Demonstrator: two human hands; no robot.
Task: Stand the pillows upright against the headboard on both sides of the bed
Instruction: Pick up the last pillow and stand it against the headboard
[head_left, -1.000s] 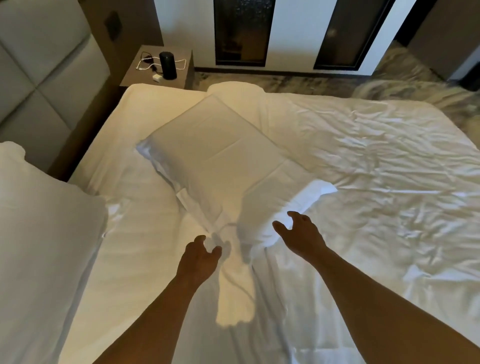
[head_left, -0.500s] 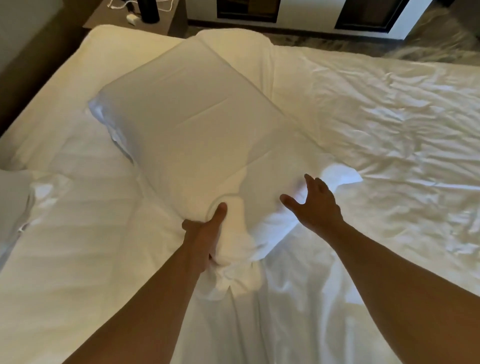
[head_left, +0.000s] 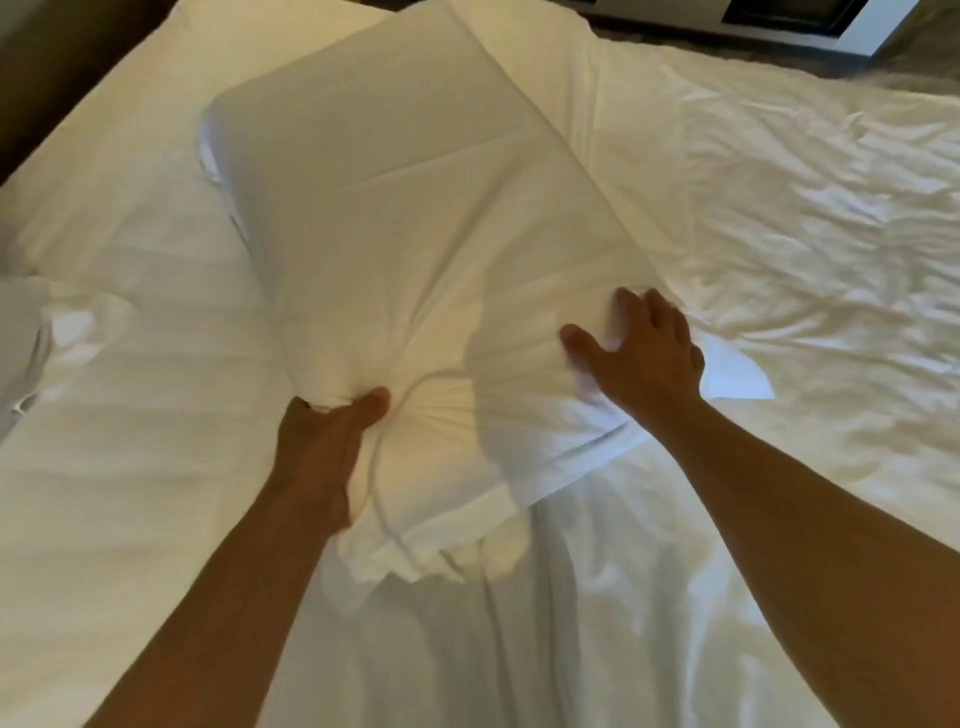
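A long white pillow (head_left: 415, 208) lies flat and slanted across the middle of the bed. My left hand (head_left: 324, 447) is clenched on its near left corner, bunching the case into folds. My right hand (head_left: 641, 353) presses on the near right corner with fingers curled into the fabric and the thumb spread. A second white pillow (head_left: 31, 343) shows only as a corner at the left edge. The headboard is out of view.
The white sheet of the bed (head_left: 779, 234) is wrinkled to the right of the pillow and smoother on the left. A dark strip of bed frame (head_left: 52, 78) runs along the top left. A white wall panel (head_left: 779, 21) crosses the top right.
Both hands went from open above the sheet to the pillow's near end. The left hand closed on its corner, then the right hand came down on the other corner. The view moved closer.
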